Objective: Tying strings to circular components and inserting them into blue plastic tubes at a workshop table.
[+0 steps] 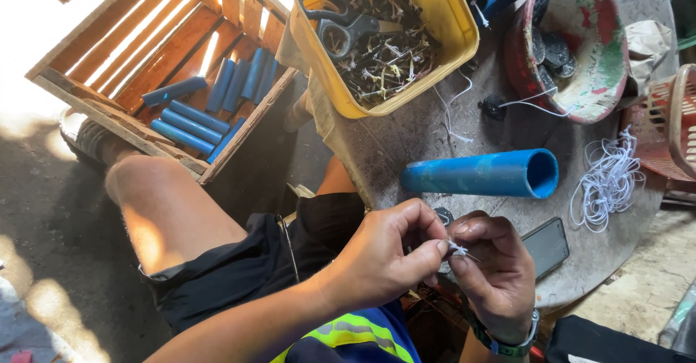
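My left hand and my right hand meet just above my lap, at the near edge of a round grey table. Both pinch a short piece of thin white string between thumb and fingertips. A blue plastic pipe lies on the table just beyond my fingers, its open end to the right. A dark phone lies flat beside my right hand.
A yellow tub holds scissors and dry plant scraps. A paint-stained bowl holds dark round pieces. Loose white string is piled at the right. A wooden crate on the ground holds several blue pipe pieces.
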